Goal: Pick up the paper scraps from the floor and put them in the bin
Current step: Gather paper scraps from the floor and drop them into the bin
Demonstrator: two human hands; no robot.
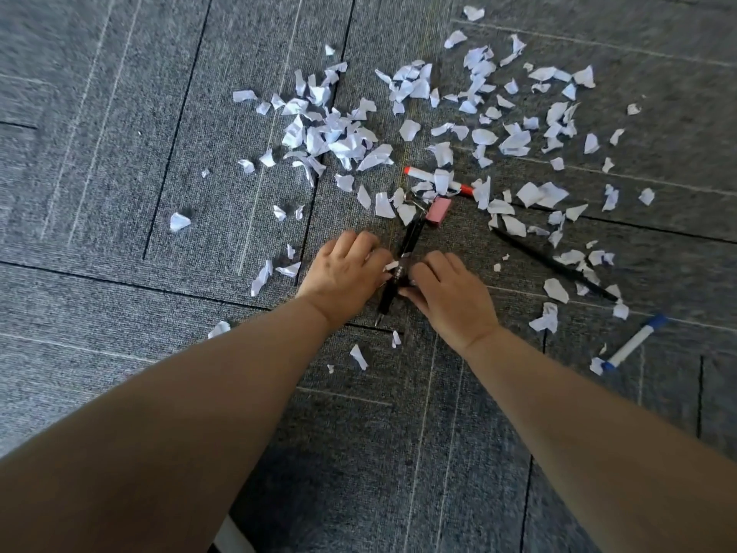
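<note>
**Step in hand: gathering scraps from the floor**

The left grip is closed: its fingers curl down, and one of the white torn paper scraps shows at their tips. The right grip is also curled, fingers against the floor. Whether it holds anything cannot be told.

A black plastic pen lies between the two grips, touching or nearly touching both. Most scraps lie beyond the grips on the grey carpet-tile floor. A few lie just left of the left grip and nearer the person than both. The bin is not in view.

**Recommended handling**

1. Pinch scraps at a raised edge. They are light, creased, and likely to catch on the carpet pile.
2. Keep the pen out of the pinch.
3. Work outward from the grips. Beyond them lie a white marker with red cap and a pink rectangular eraser. To the right of the right grip lie a thin black stick and a white marker with blue cap. Leave these on the floor.

**Markings**

No brand, label or writing is legible on any item.
</note>
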